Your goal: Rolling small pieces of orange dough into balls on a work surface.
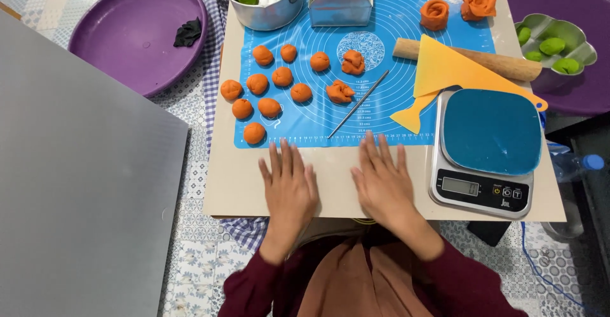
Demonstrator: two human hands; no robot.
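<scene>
We note left hand (287, 183) & right hand (382, 180) flat, fingers spread, holding nothing, on board (232, 183). Their fingertips touch the blue mat (305, 123). Pan (267, 2) cut off at top.

A beige board (229, 190) lies over a checked cloth (213, 50) on a floor of patterned pale tiles (197, 260). A large grey panel (76, 183) fills the left side, under even light.

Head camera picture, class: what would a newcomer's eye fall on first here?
Bright orange dough balls stand out on the blue mat at the centre, with two orange dough roses at its far right. Nearer, the left hand and right hand lie flat on the board, beside a kitchen scale.
</scene>
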